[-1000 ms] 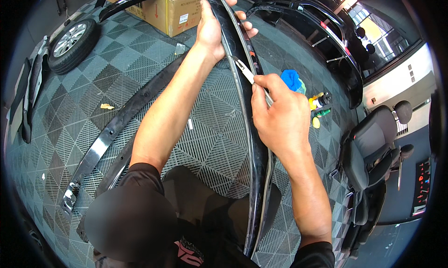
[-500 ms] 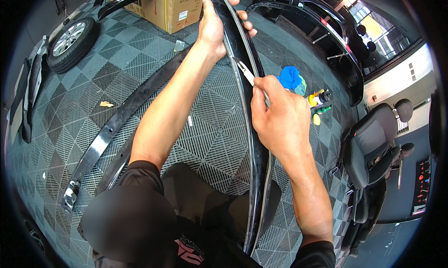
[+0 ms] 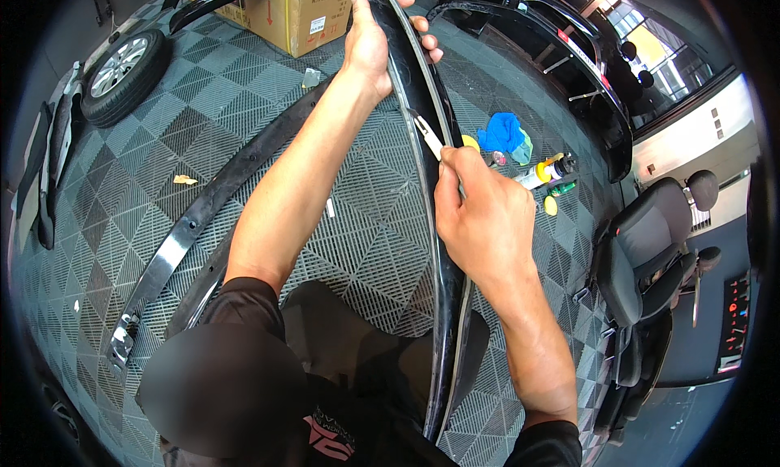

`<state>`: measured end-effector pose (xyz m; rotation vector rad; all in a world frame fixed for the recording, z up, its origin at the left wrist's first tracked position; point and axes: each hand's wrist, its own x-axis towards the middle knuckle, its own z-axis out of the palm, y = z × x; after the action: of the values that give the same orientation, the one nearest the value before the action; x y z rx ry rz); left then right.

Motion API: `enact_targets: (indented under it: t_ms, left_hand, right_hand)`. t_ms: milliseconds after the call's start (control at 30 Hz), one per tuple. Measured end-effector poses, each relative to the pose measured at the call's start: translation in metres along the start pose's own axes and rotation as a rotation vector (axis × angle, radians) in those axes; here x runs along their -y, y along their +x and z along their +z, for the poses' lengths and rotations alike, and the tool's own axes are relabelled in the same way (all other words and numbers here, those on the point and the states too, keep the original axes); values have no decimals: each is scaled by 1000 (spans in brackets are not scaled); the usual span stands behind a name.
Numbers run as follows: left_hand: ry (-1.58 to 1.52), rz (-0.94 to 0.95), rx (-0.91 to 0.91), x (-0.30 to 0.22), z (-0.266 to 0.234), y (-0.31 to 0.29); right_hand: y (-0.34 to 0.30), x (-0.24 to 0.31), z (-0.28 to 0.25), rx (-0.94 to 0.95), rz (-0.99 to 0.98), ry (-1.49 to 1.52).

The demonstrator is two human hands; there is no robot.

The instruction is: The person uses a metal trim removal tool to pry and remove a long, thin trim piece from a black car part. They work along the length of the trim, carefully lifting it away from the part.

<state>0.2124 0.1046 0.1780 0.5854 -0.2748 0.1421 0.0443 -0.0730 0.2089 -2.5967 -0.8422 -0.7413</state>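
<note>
Left hand (image 3: 370,54) is gripping the black trim (image 3: 448,308) near twelve o'clock; right hand (image 3: 489,217), on its three-o'clock side, is pinching a cutter (image 3: 430,136).

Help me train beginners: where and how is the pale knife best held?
Grip the knife well behind its dark tip, probably from the lower right, as the right hand does: the slim body slants up-left, tip ahead of the fingers.

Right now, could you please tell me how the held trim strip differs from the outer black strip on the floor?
The held trim strip is raised in the left hand, while the outer strip lies on the patterned floor. The held trim strip has grey edging; the outer strip shows round holes and no such edging. Both are long, black and curved.
</note>
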Motion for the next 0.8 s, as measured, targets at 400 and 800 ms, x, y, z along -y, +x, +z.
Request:
enact_targets:
  t_ms: [400,800]
  left_hand:
    - [1,-3,4,-1,0,1]
    - [-14,-23,21,-3,-1,1]
  right_hand:
    - [-9,-1,-2,13,39,47]
    - [-23,-1,-4,23,22,5]
